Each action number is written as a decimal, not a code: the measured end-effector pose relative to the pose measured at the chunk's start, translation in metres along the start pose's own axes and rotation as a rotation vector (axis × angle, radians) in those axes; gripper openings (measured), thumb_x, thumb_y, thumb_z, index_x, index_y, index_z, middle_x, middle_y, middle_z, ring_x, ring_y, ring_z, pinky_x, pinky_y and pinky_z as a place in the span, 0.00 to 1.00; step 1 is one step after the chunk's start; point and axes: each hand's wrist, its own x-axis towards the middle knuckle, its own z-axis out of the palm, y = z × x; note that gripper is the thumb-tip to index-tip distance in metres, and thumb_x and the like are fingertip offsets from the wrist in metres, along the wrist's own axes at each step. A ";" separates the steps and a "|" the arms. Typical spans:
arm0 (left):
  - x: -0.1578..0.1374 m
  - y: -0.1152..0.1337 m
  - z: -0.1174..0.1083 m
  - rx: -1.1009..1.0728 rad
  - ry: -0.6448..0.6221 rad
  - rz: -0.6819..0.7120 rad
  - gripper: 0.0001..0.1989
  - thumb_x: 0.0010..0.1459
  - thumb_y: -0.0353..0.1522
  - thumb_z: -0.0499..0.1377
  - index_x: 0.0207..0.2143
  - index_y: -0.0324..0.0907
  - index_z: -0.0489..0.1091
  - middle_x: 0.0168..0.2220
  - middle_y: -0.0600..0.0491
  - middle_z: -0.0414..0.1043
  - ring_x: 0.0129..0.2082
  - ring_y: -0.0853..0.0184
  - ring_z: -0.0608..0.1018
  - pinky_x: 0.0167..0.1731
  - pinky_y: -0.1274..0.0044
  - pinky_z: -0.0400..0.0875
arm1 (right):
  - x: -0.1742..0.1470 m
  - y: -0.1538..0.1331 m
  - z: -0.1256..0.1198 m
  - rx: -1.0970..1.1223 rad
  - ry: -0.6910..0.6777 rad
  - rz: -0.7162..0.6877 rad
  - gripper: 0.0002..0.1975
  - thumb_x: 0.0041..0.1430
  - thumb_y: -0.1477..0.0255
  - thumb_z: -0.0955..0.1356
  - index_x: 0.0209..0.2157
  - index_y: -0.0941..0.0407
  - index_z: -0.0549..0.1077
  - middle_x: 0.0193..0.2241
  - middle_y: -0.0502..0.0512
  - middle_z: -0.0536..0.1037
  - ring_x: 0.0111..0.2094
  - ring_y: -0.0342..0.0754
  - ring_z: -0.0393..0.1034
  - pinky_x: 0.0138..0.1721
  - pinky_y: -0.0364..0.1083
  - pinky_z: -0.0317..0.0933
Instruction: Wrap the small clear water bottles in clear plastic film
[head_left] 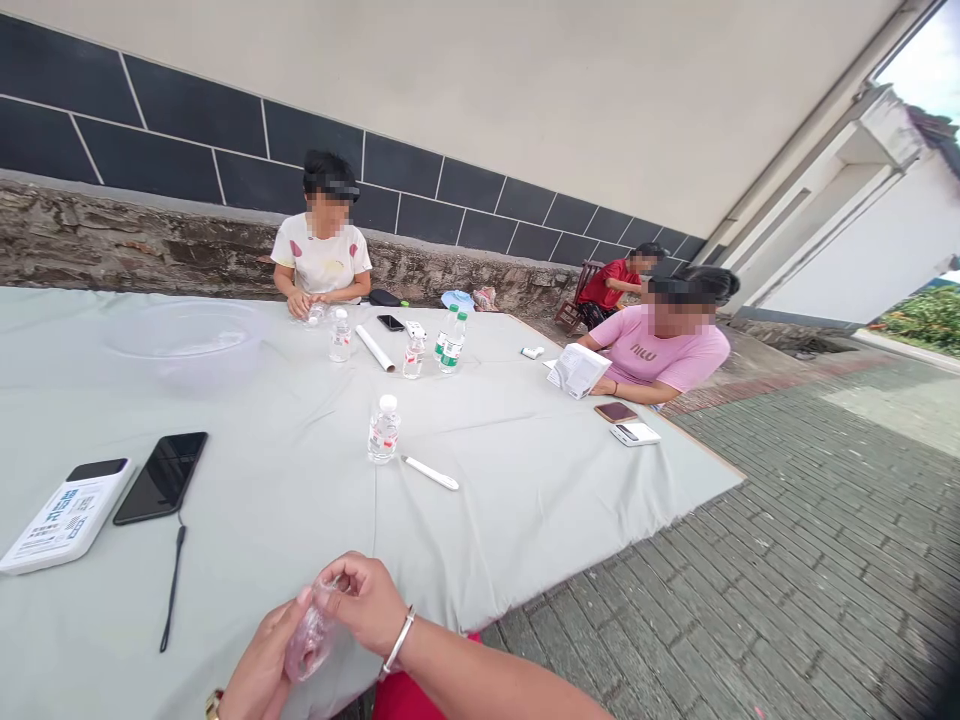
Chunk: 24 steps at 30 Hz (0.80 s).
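One table spreads before us, a basin toward its far edge. Our left hand and right hand meet over its near edge; a phone lies farther left. Mid-table stands a bottle. At the near edge, both hands grip crumpled plastic, the right pinching its top.

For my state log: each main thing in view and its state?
Thin clear plastic: crumpled, held
Left hand: closed on the plastic
Right hand: pinching the plastic
Nearest bottle: upright, capped
Green-capped bottles: upright, closed
Nearest black smartphone: flat, screen dark
White device: flat, display dark
White pen-like tool: lying flat
White roll: lying, rolled up
Clear basin: orientation unclear
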 end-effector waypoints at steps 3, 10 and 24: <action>0.006 -0.001 0.000 -0.150 0.031 -0.009 0.18 0.41 0.49 0.62 0.22 0.44 0.69 0.22 0.55 0.70 0.24 0.65 0.72 0.26 0.74 0.70 | 0.000 0.000 -0.001 -0.067 -0.002 -0.001 0.07 0.45 0.70 0.68 0.29 0.56 0.75 0.29 0.50 0.72 0.29 0.42 0.65 0.36 0.43 0.61; 0.021 -0.005 0.007 -0.300 0.206 -0.043 0.16 0.46 0.46 0.60 0.23 0.42 0.67 0.20 0.54 0.68 0.23 0.66 0.72 0.24 0.75 0.69 | -0.011 0.008 0.004 -0.257 -0.174 -0.059 0.26 0.43 0.71 0.70 0.48 0.50 0.70 0.40 0.53 0.71 0.39 0.47 0.67 0.34 0.43 0.63; 0.002 0.018 0.019 -0.694 -0.103 -0.180 0.34 0.48 0.47 0.60 0.58 0.58 0.54 0.51 0.50 0.68 0.48 0.56 0.73 0.43 0.66 0.70 | 0.001 0.005 -0.003 -0.490 0.037 -0.355 0.20 0.44 0.79 0.63 0.41 0.54 0.69 0.36 0.53 0.71 0.34 0.45 0.65 0.37 0.44 0.61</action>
